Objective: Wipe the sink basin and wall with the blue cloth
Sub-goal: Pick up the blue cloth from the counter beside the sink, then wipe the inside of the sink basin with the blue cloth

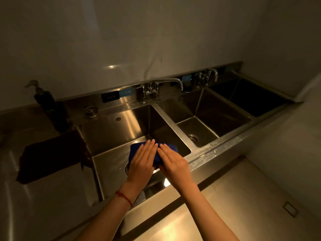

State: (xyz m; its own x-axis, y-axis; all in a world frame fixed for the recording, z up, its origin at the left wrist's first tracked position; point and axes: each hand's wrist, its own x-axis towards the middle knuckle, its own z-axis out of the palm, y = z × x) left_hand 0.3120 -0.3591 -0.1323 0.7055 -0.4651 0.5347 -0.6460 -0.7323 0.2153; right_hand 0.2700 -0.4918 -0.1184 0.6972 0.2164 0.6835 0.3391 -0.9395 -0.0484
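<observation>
Head view: both hands, left hand [142,160] and right hand [172,160], press flat, fingers [150,145] straight together, on blue cloth [134,150], seemingly against sink basin [111,159] floor.

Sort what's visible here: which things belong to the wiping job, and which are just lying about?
In the job:
blue cloth, pressed under the left hand and right hand
left sink basin
wall behind the sinks

Lying about:
dark pump bottle
dark cloth on the counter
middle basin
faucets
</observation>
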